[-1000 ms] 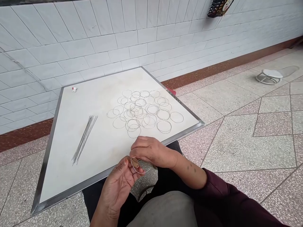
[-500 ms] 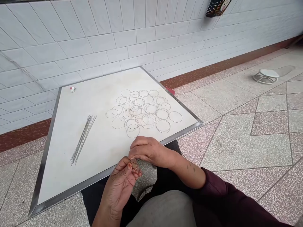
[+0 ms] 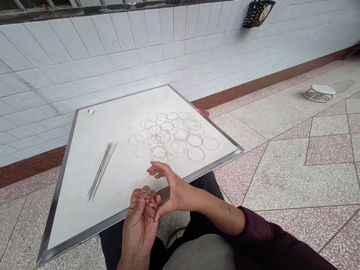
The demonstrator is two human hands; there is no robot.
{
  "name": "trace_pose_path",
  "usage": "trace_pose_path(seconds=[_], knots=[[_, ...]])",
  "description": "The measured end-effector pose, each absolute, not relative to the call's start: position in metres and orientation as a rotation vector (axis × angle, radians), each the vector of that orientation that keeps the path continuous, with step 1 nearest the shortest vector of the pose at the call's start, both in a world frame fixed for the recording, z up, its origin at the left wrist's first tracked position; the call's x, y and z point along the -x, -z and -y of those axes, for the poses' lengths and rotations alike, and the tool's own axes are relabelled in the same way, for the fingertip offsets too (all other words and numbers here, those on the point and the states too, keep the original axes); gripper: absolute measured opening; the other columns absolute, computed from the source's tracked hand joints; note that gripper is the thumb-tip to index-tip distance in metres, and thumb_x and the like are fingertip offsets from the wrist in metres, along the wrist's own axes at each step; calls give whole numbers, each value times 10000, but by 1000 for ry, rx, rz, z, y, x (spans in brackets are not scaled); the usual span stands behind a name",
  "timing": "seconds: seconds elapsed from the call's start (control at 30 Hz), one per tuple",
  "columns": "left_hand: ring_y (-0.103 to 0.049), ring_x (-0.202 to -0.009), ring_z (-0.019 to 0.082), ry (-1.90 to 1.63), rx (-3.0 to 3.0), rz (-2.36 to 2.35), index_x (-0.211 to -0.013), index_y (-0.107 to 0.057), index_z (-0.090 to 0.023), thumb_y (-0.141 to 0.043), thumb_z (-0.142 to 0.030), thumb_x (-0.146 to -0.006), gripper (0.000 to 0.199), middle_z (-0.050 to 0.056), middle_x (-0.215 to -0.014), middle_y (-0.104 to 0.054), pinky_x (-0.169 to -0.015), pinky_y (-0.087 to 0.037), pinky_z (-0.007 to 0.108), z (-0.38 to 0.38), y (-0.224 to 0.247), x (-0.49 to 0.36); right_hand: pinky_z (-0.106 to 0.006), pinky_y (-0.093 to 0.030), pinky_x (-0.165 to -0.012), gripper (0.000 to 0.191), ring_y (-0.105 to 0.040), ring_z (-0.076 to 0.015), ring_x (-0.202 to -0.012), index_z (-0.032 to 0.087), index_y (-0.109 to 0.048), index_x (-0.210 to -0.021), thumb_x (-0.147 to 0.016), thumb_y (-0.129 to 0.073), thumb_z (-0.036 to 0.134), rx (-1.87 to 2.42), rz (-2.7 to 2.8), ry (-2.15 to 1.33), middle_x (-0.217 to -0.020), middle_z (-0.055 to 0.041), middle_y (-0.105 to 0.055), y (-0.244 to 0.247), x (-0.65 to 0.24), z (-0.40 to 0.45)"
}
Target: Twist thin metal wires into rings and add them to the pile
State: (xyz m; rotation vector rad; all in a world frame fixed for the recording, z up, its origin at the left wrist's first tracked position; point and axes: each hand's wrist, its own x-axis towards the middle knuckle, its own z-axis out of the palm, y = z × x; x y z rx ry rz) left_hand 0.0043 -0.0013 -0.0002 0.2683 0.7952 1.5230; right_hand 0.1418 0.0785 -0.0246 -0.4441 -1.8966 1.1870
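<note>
A thin wire ring (image 3: 149,176) stands tilted over the table's front edge, pinched between the thumb and fingers of my left hand (image 3: 140,225). Something tan covers one of those fingertips; what it is I cannot make out. My right hand (image 3: 178,193) is spread wide beside the ring, thumb low and fingers high. Whether it touches the wire is unclear. Beyond both hands, many similar wire rings (image 3: 171,135) lie overlapping on the white tabletop (image 3: 126,172). A bundle of straight wires (image 3: 102,170) rests on the left half.
A small white and red object (image 3: 90,112) sits in the table's far left corner. The metal-trimmed table stands by a white tiled wall (image 3: 118,67). A dark patterned bag (image 3: 257,14) hangs there. On the floor at right is a low white stool (image 3: 320,92).
My right hand has opened from its pinch near the left fingertips and spread out beside the ring. The wire now shows as a rounder loop. The camera view has tipped up slightly.
</note>
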Motion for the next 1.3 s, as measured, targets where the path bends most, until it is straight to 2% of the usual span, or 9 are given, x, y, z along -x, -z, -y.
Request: trace_pose_path(seconds=[0.1, 0.47, 0.67, 0.73, 0.87, 0.93, 1.07, 1.17, 1.3], knots=[[-583, -677, 107, -1547, -264, -770, -688, -633, -189, -883, -228, -653, 255, -27, -749, -539, -533, -507, 164, 3, 1, -5, -509, -422, -1092, 1320, -446, -280, -1328, 322, -57, -1539, -567, -948, 380, 395, 1855, -1197, -1428, -155, -388, 29, -133, -75], [-572, -699, 101, -1657, -209, -752, -707, -616, -192, -864, -154, -666, 254, -33, -764, -565, -638, -550, 196, 2, 0, -10, -548, -346, -1163, 1177, -394, -280, -1411, 308, -17, -1557, -730, -854, 257, 377, 1786, -1135, -1496, -168, -379, 26, -127, -67], [-561, -662, 96, -1654, -177, -713, -701, -593, -191, -858, -147, -671, 270, -39, -745, -537, -562, -525, 188, 6, -5, -6, -517, -327, -1151, 1279, -336, -298, -1417, 325, -60, -1529, -601, -938, 381, 330, 1676, -1252, -1524, -160, -284, 33, -129, -72], [-567, -674, 100, -1682, -174, -710, -710, -590, -192, -853, -155, -681, 267, -36, -751, -538, -584, -537, 197, 7, -6, -4, -469, -388, -1086, 1163, -405, -267, -1324, 317, -187, -1479, -594, -935, 421, 399, 1563, -1331, -1441, -134, -357, 34, -133, -72], [-587, -719, 96, -1771, -133, -725, -748, -610, -196, -876, -132, -648, 291, -32, -774, -570, -707, -562, 195, 7, -6, -1, -307, -476, -843, 585, -546, -138, -929, 250, -498, -1177, -733, -851, 392, 404, 1331, -1726, -1074, -27, -544, 29, -139, -68], [-600, -745, 100, -1787, -119, -733, -760, -617, -195, -886, -133, -633, 304, -31, -779, -581, -730, -562, 192, 7, -7, -1, -255, -467, -771, 421, -547, -97, -801, 210, -561, -1020, -741, -848, 340, 381, 1227, -1925, -928, 12, -575, 25, -140, -65], [-590, -726, 95, -1789, -140, -750, -751, -615, -198, -864, -151, -676, 265, -39, -770, -583, -787, -564, 236, 7, -8, -4, -257, -479, -768, 310, -580, -93, -751, 165, -630, -865, -732, -851, 338, 426, 1151, -2080, -791, 22, -622, 18, -135, -59], [-583, -716, 99, -1792, -148, -773, -758, -613, -210, -836, -150, -712, 236, -38, -782, -598, -754, -555, 244, 7, -7, -6, -275, -487, -769, 302, -591, -103, -743, 160, -657, -845, -740, -838, 377, 448, 1181, -2081, -771, 16, -647, 19, -131, -58], [-573, -720, 105, -1788, -174, -784, -754, -605, -211, -811, -166, -745, 211, -37, -773, -590, -713, -533, 235, 6, -5, -6, -240, -451, -693, 278, -533, -85, -686, 159, -675, -841, -757, -824, 378, 462, 1206, -2032, -746, 30, -623, 24, -129, -57]])
